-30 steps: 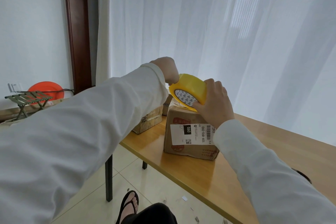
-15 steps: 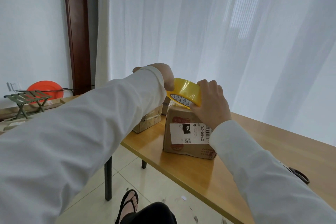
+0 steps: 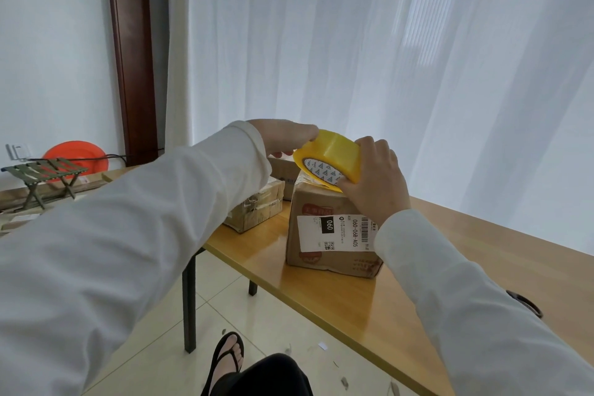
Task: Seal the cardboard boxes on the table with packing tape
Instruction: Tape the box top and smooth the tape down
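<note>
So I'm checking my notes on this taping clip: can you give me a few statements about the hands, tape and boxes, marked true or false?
1. The right hand grips the yellow tape roll. True.
2. The tape roll lies flat on the table. False: it is held above the labelled box.
3. The labelled box has a white barcode label. True.
4. Only one box is on the table. False: a second box sits behind the left sleeve.
5. The left hand touches the roll. True.
</note>
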The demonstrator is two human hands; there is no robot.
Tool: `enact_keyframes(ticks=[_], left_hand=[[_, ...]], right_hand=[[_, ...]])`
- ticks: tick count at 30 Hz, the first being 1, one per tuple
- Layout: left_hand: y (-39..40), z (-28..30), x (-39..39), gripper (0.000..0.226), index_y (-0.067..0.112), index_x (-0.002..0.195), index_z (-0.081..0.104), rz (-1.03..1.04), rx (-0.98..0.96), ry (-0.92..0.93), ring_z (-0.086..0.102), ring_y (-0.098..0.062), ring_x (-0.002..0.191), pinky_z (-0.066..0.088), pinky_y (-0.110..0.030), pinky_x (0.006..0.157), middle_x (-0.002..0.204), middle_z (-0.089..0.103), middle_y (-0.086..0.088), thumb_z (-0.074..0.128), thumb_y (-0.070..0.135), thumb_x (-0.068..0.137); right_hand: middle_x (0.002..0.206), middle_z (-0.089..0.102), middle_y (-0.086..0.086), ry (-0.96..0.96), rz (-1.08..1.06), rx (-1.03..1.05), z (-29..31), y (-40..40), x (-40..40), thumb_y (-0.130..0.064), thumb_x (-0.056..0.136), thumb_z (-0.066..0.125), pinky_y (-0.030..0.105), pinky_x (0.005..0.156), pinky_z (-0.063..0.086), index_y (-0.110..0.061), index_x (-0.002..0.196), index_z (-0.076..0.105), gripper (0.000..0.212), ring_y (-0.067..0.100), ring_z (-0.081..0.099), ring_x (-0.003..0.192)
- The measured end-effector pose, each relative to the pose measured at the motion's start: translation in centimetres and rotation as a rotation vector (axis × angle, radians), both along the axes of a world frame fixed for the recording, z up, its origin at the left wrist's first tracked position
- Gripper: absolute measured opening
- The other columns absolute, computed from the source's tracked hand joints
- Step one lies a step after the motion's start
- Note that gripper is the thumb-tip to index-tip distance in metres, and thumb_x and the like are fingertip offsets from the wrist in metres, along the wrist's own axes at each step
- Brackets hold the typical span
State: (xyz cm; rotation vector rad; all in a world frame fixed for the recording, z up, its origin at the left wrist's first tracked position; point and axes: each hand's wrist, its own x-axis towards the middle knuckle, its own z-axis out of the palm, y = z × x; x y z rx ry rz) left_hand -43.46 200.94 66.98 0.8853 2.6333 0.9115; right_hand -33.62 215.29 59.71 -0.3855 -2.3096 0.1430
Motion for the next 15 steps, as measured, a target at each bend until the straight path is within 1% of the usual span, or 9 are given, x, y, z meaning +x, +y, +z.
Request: enact_keyframes(ticks=[1, 3, 5, 6, 8, 10, 11, 13, 15], left_hand=[[-0.1, -0.2, -0.2, 0.023, 0.014, 0.088, 0.045, -0.01, 0.04, 0.0, 0.041, -0.019, 0.083, 0.032, -0.027, 0.069, 0.087, 0.046, -0.003, 0.04, 0.035, 0.094], [-0.1, -0.6, -0.8, 0.019, 0.013, 0.082, 0.042, -0.04, 0.11, 0.023, 0.037, -0.02, 0.082, 0.03, -0.029, 0.072, 0.089, 0.042, -0.006, 0.042, 0.028, 0.094], [0.0, -1.2, -0.7, 0.023, 0.012, 0.076, 0.04, -0.072, 0.172, 0.065, 0.036, -0.02, 0.078, 0.03, -0.029, 0.07, 0.083, 0.04, -0.006, 0.041, 0.024, 0.095], [0.1, -1.4, -0.6, 0.026, 0.013, 0.072, 0.039, -0.08, 0.197, 0.127, 0.037, -0.019, 0.075, 0.03, -0.028, 0.065, 0.077, 0.04, -0.004, 0.041, 0.024, 0.095], [0.4, -1.7, -0.2, 0.03, 0.014, 0.064, 0.035, -0.1, 0.263, 0.339, 0.036, -0.019, 0.067, 0.028, -0.028, 0.057, 0.07, 0.037, 0.0, 0.043, 0.021, 0.092], [0.8, -1.7, 0.6, 0.031, 0.016, 0.061, 0.033, -0.127, 0.343, 0.519, 0.036, -0.018, 0.062, 0.027, -0.027, 0.055, 0.072, 0.036, 0.003, 0.044, 0.019, 0.089], [1.1, -1.6, 1.0, 0.029, 0.016, 0.062, 0.034, -0.127, 0.39, 0.564, 0.038, -0.016, 0.063, 0.029, -0.026, 0.057, 0.076, 0.038, 0.003, 0.044, 0.019, 0.089], [1.9, -1.2, 1.6, 0.029, 0.016, 0.063, 0.036, -0.088, 0.515, 0.568, 0.039, -0.012, 0.064, 0.031, -0.024, 0.058, 0.078, 0.04, 0.003, 0.044, 0.019, 0.09], [2.6, -0.6, 1.9, 0.033, 0.015, 0.061, 0.032, -0.026, 0.649, 0.448, 0.034, -0.013, 0.058, 0.028, -0.024, 0.055, 0.068, 0.035, 0.002, 0.044, 0.02, 0.091]], right_hand=[[0.114, 0.042, 0.006, 0.004, 0.0, -0.011, 0.0, 0.1, 0.0, -0.027, 0.081, 0.066, 0.03, 0.071, 0.034, -0.014, 0.121, 0.042, 0.049, 0.024, 0.042, 0.107], [0.115, 0.042, 0.006, 0.014, 0.005, -0.042, 0.1, 0.1, 0.0, -0.027, 0.081, 0.065, 0.031, 0.072, 0.035, -0.015, 0.122, 0.042, 0.048, 0.025, 0.042, 0.108], [0.114, 0.042, 0.005, 0.013, 0.008, -0.045, 0.1, 0.1, 0.0, -0.028, 0.081, 0.065, 0.032, 0.071, 0.035, -0.016, 0.122, 0.042, 0.049, 0.024, 0.042, 0.108], [0.114, 0.042, 0.004, 0.013, 0.003, -0.038, 0.1, 0.1, 0.0, -0.029, 0.081, 0.065, 0.032, 0.071, 0.035, -0.016, 0.121, 0.042, 0.049, 0.023, 0.042, 0.106], [0.11, 0.042, 0.002, 0.021, -0.012, -0.058, 0.2, 0.3, 0.1, -0.03, 0.081, 0.064, 0.032, 0.071, 0.034, -0.018, 0.12, 0.041, 0.046, 0.019, 0.042, 0.099], [0.104, 0.04, -0.003, 0.046, -0.018, -0.128, 0.5, 0.7, 0.2, -0.028, 0.082, 0.062, 0.032, 0.071, 0.033, -0.02, 0.116, 0.04, 0.041, 0.017, 0.041, 0.092], [0.102, 0.041, -0.004, 0.071, -0.012, -0.177, 0.7, 0.9, 0.3, -0.027, 0.082, 0.061, 0.033, 0.072, 0.034, -0.021, 0.113, 0.039, 0.038, 0.018, 0.043, 0.09], [0.099, 0.047, -0.002, 0.174, 0.036, -0.308, 1.1, 1.2, 0.2, -0.022, 0.081, 0.061, 0.033, 0.071, 0.036, -0.021, 0.106, 0.04, 0.032, 0.022, 0.048, 0.086], [0.094, 0.053, -0.001, 0.332, 0.154, -0.545, 1.7, 1.1, 0.4, -0.023, 0.082, 0.065, 0.031, 0.069, 0.04, -0.02, 0.104, 0.045, 0.03, 0.021, 0.053, 0.082]])
